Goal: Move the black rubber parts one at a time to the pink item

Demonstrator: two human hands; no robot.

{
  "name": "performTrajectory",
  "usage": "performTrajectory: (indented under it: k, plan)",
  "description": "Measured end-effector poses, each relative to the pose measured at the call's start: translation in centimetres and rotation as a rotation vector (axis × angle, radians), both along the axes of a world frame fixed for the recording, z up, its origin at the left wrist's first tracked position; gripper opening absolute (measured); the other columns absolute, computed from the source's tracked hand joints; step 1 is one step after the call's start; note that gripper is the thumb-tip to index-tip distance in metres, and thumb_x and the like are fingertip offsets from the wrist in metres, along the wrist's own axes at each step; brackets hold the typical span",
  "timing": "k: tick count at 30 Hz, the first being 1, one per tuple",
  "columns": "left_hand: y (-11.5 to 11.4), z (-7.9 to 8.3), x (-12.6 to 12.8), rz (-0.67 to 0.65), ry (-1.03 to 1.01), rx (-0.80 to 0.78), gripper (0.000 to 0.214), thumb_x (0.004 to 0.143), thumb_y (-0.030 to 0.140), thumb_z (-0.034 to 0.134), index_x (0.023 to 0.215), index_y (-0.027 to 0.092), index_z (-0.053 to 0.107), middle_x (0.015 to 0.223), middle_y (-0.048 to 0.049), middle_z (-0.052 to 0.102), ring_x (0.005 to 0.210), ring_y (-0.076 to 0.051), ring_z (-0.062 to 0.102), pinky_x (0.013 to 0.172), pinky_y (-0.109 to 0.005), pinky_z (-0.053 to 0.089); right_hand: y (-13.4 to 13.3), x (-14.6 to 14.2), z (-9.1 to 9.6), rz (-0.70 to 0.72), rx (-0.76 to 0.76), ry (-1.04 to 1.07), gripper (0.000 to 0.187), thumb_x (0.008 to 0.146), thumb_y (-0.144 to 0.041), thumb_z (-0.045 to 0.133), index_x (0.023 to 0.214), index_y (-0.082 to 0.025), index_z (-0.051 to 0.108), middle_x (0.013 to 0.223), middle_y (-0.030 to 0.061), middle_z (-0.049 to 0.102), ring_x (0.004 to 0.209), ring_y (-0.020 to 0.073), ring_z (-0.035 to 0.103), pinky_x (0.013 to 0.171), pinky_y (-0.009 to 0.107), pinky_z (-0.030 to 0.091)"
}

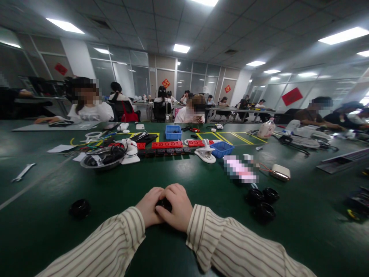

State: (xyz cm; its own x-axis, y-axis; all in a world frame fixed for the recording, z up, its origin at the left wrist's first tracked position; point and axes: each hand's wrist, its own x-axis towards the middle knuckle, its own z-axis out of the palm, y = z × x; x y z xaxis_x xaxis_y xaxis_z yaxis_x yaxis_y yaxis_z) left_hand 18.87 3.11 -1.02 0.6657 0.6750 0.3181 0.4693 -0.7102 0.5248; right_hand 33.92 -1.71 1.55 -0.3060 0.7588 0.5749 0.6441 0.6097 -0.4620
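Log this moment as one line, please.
left hand: gripping small black part | right hand: gripping same part | three black round parts: right of hands, on green table

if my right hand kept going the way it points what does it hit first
Likely the left hand, pressed against the right hand, with a small black part between them.

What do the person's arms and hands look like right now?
The left sleeve and right sleeve are long and loose, cream with thin dark stripes, ending in wide cuffs at the wrists. The left hand and right hand are bare: no gloves, rings or watch show.
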Motion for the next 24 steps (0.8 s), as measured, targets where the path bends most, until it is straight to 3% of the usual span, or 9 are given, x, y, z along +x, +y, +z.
performTrajectory:
  k: [4, 11, 14, 17, 20, 24]
  plan:
    - [-0.03, 0.36, 0.1, -0.021, 0.01, 0.007, 0.031, 0.053, 0.018, 0.063, 0.083, 0.016, 0.056, 0.093, -0.0057, 0.056, 0.092, -0.024, 0.053, 0.086, -0.038, 0.046, 0.06, 0.02, -0.09, 0.081, 0.052, 0.017, 0.005, 0.068, -0.018, 0.054, 0.073, -0.018, 0.054, 0.08, 0.003, 0.056, 0.083, 0.0177, 0.048, 0.08, 0.034, 0.036]
    - [0.13, -0.22, -0.14, -0.104, -0.024, 0.014, 0.038, 0.053, 0.021, 0.066, 0.091, 0.017, 0.06, 0.099, -0.006, 0.057, 0.102, -0.026, 0.052, 0.096, -0.04, 0.04, -0.21, 0.06, 0.2, 0.298, 0.111, 0.027, 0.016, 0.06, -0.012, 0.041, 0.069, -0.019, 0.052, 0.073, 0.0023, 0.059, 0.08, 0.017, 0.049, 0.081, 0.034, 0.036]
    - [0.02, -0.45, -0.15, -0.057, -0.074, 0.014, 0.055, 0.051, 0.023, 0.069, 0.105, 0.016, 0.055, 0.108, -0.0087, 0.056, 0.106, -0.028, 0.05, 0.097, -0.042, 0.039, -0.37, 0.05, 0.49, 0.247, 0.097, 0.065, 0.02, 0.062, -0.015, 0.044, 0.079, -0.018, 0.053, 0.082, 0.0043, 0.06, 0.084, 0.0181, 0.049, 0.083, 0.035, 0.036]
    - [-0.06, -0.39, -0.12, -0.025, -0.077, -0.004, 0.06, 0.051, 0.027, 0.071, 0.107, 0.016, 0.052, 0.109, -0.0087, 0.055, 0.104, -0.028, 0.051, 0.095, -0.043, 0.041, -0.4, -0.04, 0.51, 0.105, 0.047, 0.067, 0.018, 0.067, -0.024, 0.053, 0.084, -0.017, 0.053, 0.087, 0.0058, 0.057, 0.087, 0.0196, 0.048, 0.083, 0.036, 0.036]
    - [-0.05, -0.12, -0.07, -0.022, -0.035, -0.009, 0.047, 0.054, 0.024, 0.068, 0.098, 0.017, 0.054, 0.101, -0.0071, 0.056, 0.098, -0.026, 0.052, 0.09, -0.041, 0.043, -0.26, -0.11, 0.24, -0.018, -0.011, 0.0, 0.018, 0.07, -0.03, 0.059, 0.081, -0.017, 0.053, 0.085, 0.0049, 0.054, 0.085, 0.0195, 0.046, 0.081, 0.036, 0.037]
    - [-0.02, 0.3, 0.03, -0.018, 0.005, -0.014, 0.032, 0.054, 0.021, 0.064, 0.084, 0.018, 0.055, 0.093, -0.0048, 0.056, 0.094, -0.024, 0.052, 0.087, -0.038, 0.045, -0.02, -0.05, -0.01, 0.006, -0.008, -0.045, 0.01, 0.071, -0.026, 0.06, 0.075, -0.019, 0.053, 0.079, 0.0021, 0.053, 0.083, 0.0181, 0.047, 0.081, 0.034, 0.036]
